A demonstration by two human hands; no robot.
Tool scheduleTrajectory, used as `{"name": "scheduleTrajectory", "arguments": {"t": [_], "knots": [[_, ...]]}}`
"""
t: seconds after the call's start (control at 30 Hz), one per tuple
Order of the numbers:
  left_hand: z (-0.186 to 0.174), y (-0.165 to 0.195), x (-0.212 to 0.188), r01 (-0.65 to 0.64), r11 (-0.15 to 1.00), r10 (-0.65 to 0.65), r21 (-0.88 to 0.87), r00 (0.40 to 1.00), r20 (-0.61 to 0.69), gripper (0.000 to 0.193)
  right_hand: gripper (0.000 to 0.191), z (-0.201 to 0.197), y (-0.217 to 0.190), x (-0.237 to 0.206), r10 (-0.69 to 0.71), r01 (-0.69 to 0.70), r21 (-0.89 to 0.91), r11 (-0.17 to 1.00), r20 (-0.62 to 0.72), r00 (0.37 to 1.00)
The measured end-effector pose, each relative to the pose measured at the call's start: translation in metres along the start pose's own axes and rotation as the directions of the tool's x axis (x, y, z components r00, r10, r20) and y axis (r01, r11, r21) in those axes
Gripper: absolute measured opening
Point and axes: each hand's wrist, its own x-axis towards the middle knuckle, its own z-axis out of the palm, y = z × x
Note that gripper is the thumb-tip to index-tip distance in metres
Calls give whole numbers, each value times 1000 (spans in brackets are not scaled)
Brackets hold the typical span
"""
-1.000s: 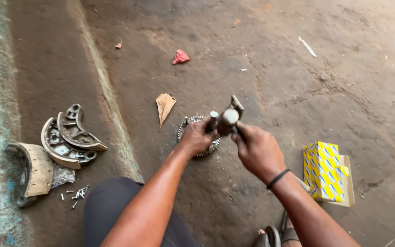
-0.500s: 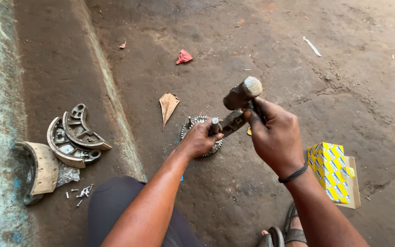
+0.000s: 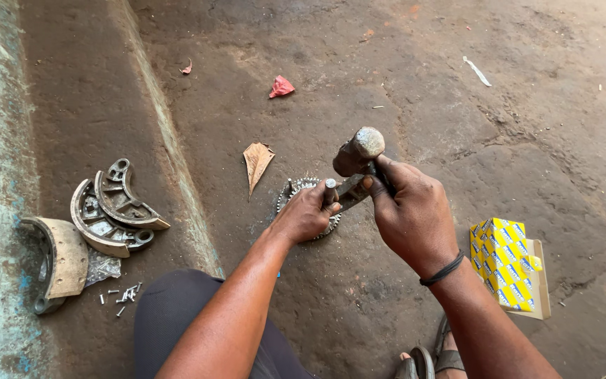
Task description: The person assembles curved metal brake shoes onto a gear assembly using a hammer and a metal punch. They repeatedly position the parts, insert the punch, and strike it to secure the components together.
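Note:
My right hand (image 3: 415,214) grips a hammer (image 3: 358,153) by its handle, the worn steel head raised just above my left hand. My left hand (image 3: 306,214) is closed around a short metal punch (image 3: 330,188) held upright over a toothed sprocket (image 3: 294,191) lying flat on the dirt floor. Most of the sprocket is hidden under my left hand. A black band circles my right wrist.
Curved brake shoes (image 3: 110,210) and one with a tan lining (image 3: 61,256) lie at the left beside several small screws (image 3: 120,295). A yellow box (image 3: 506,263) sits at the right. A brown paper scrap (image 3: 256,160) and red scrap (image 3: 280,86) lie beyond. My sandal (image 3: 429,361) shows below.
The hammer went from low beside the punch up to a raised position, and it now sits lower, closer over the punch. My left hand stayed on the sprocket.

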Motion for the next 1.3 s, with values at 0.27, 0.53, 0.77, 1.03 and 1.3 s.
{"name": "scheduleTrajectory", "arguments": {"t": [0.27,0.53,0.77,1.03,1.3], "knots": [[5,-7,1,-78,997,78,1,996,-34,27,29,19,-1,-1,33,-6,-178,984,148,988],[3,-3,1,-68,998,68,19,997,-41,24,13,-64,-46,1,-311,329,21,944,-274,910],[11,-7,-2,21,998,-19,61,999,-31,28,23,-19,-13,-9,-387,316,-355,880,-147,910],[31,-52,18,7,993,-28,-115,983,-183,24,24,41,68,-31,31,-25,103,994,-59,998],[30,-59,19,-62,995,39,-84,966,-254,23,32,99,207,-77,584,-577,-297,761,-74,808]]}}
